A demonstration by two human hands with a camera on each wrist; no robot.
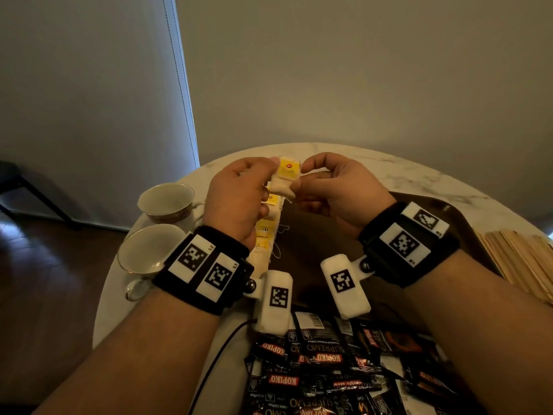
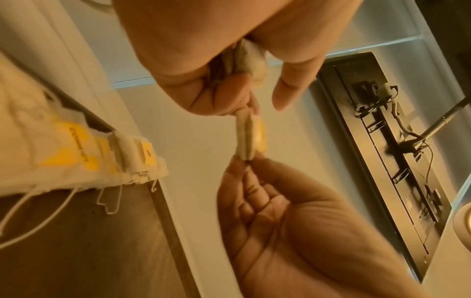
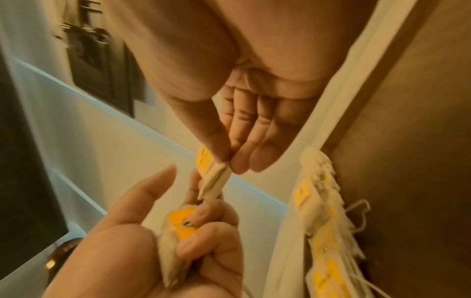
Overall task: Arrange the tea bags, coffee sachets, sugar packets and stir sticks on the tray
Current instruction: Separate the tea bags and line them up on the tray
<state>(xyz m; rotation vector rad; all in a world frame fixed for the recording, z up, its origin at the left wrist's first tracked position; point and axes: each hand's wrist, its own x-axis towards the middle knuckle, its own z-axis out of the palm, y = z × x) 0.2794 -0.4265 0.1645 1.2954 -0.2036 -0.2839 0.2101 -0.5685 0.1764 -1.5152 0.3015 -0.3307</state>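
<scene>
Tea bag (image 1: 288, 172) with a yellow tag sits mid-frame in the head view, pinched at its right edge between the right hand's (image 1: 338, 196) thumb and fingertips. Left hand (image 1: 236, 199) pinches its other edge and also has its lower fingers curled round a small bunch of tea bags (image 3: 175, 238). Below the hands, a row of tea bags (image 1: 264, 235) lies along the left edge of the dark tray (image 1: 457, 223). Coffee sachets (image 1: 329, 369) are piled at the bottom, stir sticks (image 1: 520, 259) at right, two cups (image 1: 158, 229) at left.
</scene>
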